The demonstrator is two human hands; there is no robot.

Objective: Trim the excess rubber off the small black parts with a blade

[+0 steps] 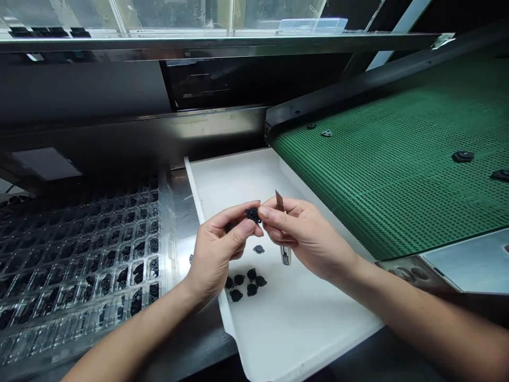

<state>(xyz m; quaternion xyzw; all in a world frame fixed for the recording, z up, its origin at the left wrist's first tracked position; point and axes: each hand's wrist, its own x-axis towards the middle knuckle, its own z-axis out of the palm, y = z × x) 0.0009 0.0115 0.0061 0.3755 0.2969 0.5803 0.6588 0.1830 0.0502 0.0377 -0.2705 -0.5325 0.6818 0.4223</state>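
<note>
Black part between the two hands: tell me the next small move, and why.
Probably let the left hand take the black part alone, freeing the right hand to angle its cutter: fingertips of both hands appear to be on the part, while the bare blade points upward, not touching it.

Tray (294, 329) (w/ parts (236, 295)) btwn blister pack (168, 228) L, conveyor (397, 154) R.

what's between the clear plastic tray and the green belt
In the head view: a strip of metal table, then the white tray, with the left hand and right hand above it.
</note>
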